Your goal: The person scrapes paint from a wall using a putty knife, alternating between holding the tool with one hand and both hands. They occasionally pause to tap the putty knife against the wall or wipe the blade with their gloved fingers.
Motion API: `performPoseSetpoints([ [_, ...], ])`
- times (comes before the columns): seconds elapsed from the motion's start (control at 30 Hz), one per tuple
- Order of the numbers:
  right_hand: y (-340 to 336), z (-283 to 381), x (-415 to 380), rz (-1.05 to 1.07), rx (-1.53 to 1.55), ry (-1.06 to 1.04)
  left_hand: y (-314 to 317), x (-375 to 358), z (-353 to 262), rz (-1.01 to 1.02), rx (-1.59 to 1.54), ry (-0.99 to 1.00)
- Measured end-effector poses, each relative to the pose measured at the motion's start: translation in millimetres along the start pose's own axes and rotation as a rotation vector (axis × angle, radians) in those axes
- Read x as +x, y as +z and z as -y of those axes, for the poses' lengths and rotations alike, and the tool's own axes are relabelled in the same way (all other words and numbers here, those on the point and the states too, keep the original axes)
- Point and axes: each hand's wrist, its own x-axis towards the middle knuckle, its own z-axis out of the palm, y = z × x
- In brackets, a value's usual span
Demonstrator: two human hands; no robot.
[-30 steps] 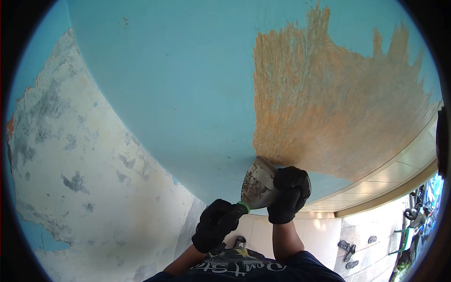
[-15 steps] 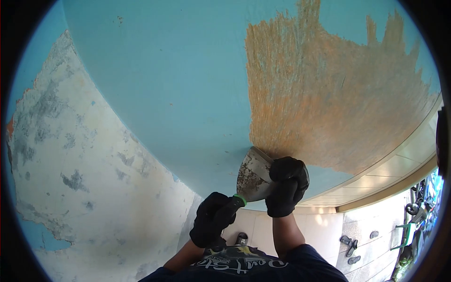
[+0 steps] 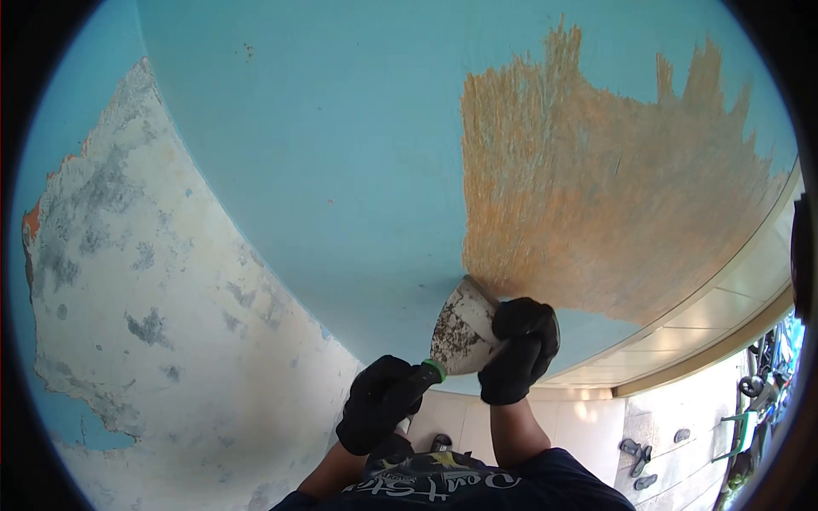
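My left hand (image 3: pixel 379 402), in a black glove, is closed around the dark handle of a wide paint scraper (image 3: pixel 463 336) with a green band at its neck. Its grey metal blade is speckled with dark and whitish residue. My right hand (image 3: pixel 520 347), also gloved in black, is closed over the right side of the blade. The blade's upper corner meets the blue painted wall (image 3: pixel 324 170), by the lower left corner of a scraped orange-brown patch (image 3: pixel 588 187). Whether the whole edge touches the wall cannot be made out.
To the left is a wall section (image 3: pixel 170 315) of whitish, grey-stained plaster with ragged paint edges. A light tiled floor (image 3: pixel 588 422) runs below. Several sandals (image 3: pixel 637 456) lie at lower right, near a green-framed stool (image 3: pixel 741 434) and clutter at the far right edge.
The whole view has shifted, so wall and patch appear slightly lower and to the right. Both hands stay on the scraper, whose blade shows a little more tilted and brighter.
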Motion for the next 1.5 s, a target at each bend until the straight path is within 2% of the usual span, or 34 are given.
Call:
performPoseSetpoints([
  [0.03,-0.3,0.7,-3.4,-0.048,-0.027,0.058,-0.8,-2.8,2.0,-0.01,0.067,0.082],
  [0.07,-1.1,0.9,-2.4,-0.089,-0.054,0.106,-2.0,-6.0,2.6,-0.01,0.061,0.079],
  [0.13,0.2,-5.2,3.7,-0.082,-0.077,0.08,-6.1,-8.5,0.1,0.033,-0.172,-0.203],
  [0.23,6.4,-5.3,7.0,-0.077,-0.193,0.073,-6.2,6.6,-16.2,-0.087,-0.15,-0.187],
  [0.27,6.7,-3.5,3.7,-0.076,-0.193,0.067,-7.9,7.8,-18.6,-0.059,-0.081,-0.092],
  [0.3,8.5,-3.9,5.0,-0.073,-0.187,0.046,-8.5,5.4,-17.0,-0.057,-0.072,-0.081],
  [0.33,4.3,-5.8,0.2,-0.079,-0.057,0.051,-6.9,-1.3,-13.5,-0.064,-0.091,-0.146],
  [0.37,2.8,-13.0,-0.2,-0.076,-0.052,0.04,-5.3,-2.5,-11.1,-0.072,-0.117,-0.212],
  [0.43,1.1,-20.9,-4.2,-0.143,-0.14,-0.009,-7.7,4.1,-10.5,-0.062,-0.054,-0.215],
  [0.5,7.6,-11.2,-1.8,-0.092,-0.228,-0.015,-13.0,9.9,-14.7,-0.049,-0.128,0.001],
  [0.57,7.7,-10.4,-1.1,-0.114,-0.113,0.031,-7.0,5.5,-38.4,-0.061,-0.048,-0.201],
  [0.63,3.1,-11.1,-5.7,-0.107,-0.173,0.033,-7.6,0.9,-20.0,-0.054,-0.02,-0.244],
  [0.67,5.7,-12.5,-2.5,-0.118,-0.107,0.035,-11.8,6.6,-14.2,0.047,0.031,0.023],
  [0.7,7.9,-11.1,-5.0,-0.136,-0.048,0.054,-14.3,7.0,-9.1,0.048,0.032,0.017],
  [0.77,15.2,-7.9,-4.9,-0.147,-0.041,0.027,-12.9,7.8,-30.6,-0.038,-0.163,-0.127],
  [0.8,14.3,-7.0,-5.4,-0.15,-0.022,0.067,-24.4,4.1,-29.5,0.056,0.017,-0.196],
  [0.83,12.9,-6.8,-4.7,-0.151,0.0,0.101,-19.5,2.4,-37.5,0.104,0.549,0.2],
  [0.9,5.5,-11.2,-8.9,-0.138,-0.033,0.096,-28.9,-2.5,-10.1,0.083,0.017,-0.315],
  [0.97,8.0,-10.2,-10.1,-0.123,0.04,0.027,-30.9,4.8,-13.6,0.09,-0.063,-0.324],
  [1.03,7.8,-8.8,-12.2,-0.157,0.028,0.088,-29.9,-1.9,-13.6,0.09,-0.138,-0.357],
  [1.1,7.7,-9.6,-12.2,-0.18,0.025,0.127,-24.3,-4.4,-13.3,0.073,0.02,-0.025],
  [1.2,6.1,-17.4,-4.0,-0.129,0.015,0.083,-25.8,3.1,-5.9,0.108,0.08,0.022],
  [1.23,11.5,-20.0,4.2,-0.09,-0.015,0.026,-28.2,5.1,-5.3,0.11,0.08,0.019],
  [1.3,13.3,-15.2,-0.5,-0.062,-0.05,-0.019,-34.5,7.3,-9.3,0.041,-0.144,-0.217],
  [1.33,12.0,-11.7,-5.3,-0.119,-0.04,0.054,-30.0,4.2,-20.7,0.077,0.058,-0.14],
  [1.37,10.3,-9.4,-9.2,-0.172,-0.026,0.122,-25.2,-0.9,-19.3,0.044,-0.117,-0.236],
  [1.4,3.3,-11.6,-14.4,-0.155,-0.025,0.146,-27.3,-0.5,-13.3,0.062,-0.097,-0.217],
  [1.47,11.8,-12.8,-7.1,-0.147,0.002,0.073,-25.3,5.0,-14.7,0.075,-0.082,-0.204],
  [1.5,14.9,-11.9,-7.9,-0.151,0.028,0.016,-24.8,8.4,-20.4,0.08,-0.026,-0.12],
])
